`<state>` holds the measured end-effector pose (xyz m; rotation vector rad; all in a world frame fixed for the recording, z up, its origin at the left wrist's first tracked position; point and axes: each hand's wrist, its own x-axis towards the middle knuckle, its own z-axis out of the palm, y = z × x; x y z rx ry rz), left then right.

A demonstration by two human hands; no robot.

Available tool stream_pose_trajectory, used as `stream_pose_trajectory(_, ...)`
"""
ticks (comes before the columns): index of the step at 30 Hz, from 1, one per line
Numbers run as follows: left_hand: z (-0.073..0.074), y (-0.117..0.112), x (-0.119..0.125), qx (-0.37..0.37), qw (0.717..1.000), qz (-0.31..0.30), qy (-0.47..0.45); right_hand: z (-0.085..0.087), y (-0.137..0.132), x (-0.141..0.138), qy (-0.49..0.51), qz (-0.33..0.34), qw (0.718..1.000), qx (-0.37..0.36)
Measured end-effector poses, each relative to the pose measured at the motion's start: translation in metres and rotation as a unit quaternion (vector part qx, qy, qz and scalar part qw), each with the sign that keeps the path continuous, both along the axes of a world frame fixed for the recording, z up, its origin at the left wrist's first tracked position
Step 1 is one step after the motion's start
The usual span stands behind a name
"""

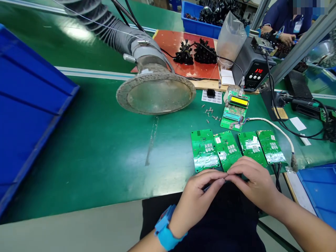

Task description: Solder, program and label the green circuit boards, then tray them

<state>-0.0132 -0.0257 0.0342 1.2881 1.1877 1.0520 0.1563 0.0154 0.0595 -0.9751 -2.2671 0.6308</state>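
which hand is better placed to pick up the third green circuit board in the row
Right, probably: the right hand sits just below the third green circuit board, while the left hand, with the blue wrist strap, lies further off, with the right hand between it and that board.

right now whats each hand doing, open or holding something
left hand: closed, pinching a small thing, too hidden to name
right hand: closed, fingertips meeting the left's on the same small thing
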Motion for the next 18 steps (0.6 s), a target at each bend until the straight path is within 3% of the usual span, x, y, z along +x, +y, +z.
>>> stream_pose_trajectory(8, -0.001, 0.005, -0.01, 0.024, 1.0, 0.005, 0.016, 0.008, 0.013, -0.009, -0.033, 0.018, 0.999, -0.022)
stream_pose_trajectory(13, 0.001, 0.007, -0.012, -0.017, 1.0, 0.025, 0.003, 0.005, 0.013, -0.013, -0.028, 0.016, 0.999, 0.03)
stream_pose_trajectory(18, -0.002, 0.006, -0.009, -0.108, 0.989, 0.051, -0.084, -0.005, 0.011, -0.012, -0.023, 0.04, 0.993, 0.113)
